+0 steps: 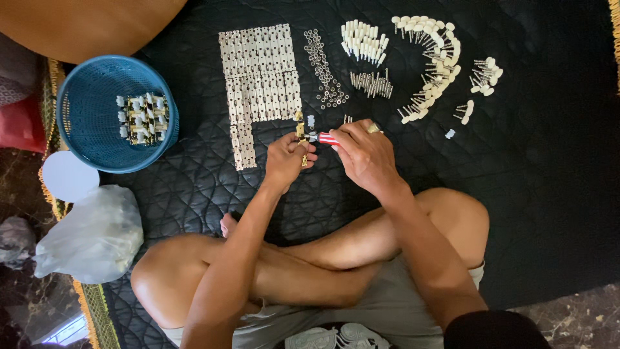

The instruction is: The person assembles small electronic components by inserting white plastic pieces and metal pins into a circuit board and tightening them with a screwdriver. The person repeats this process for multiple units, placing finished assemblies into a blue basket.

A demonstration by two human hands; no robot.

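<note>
I saw bare arms and legs, grey shorts [387, 310], a black sleeve [494, 329], and a gold ring [374, 128]

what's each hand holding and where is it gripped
The left hand pinches a small brass-coloured metal strip at its lower end. The right hand wraps the handle of a red-and-white screwdriver, its tip toward the strip.

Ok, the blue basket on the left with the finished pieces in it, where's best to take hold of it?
Grip the blue basket by its near rim, coming from above on the person's side. It sits upright and open-topped, the rim is bare all round, and the assembled pieces lie in the bottom, clear of the edge.
</note>
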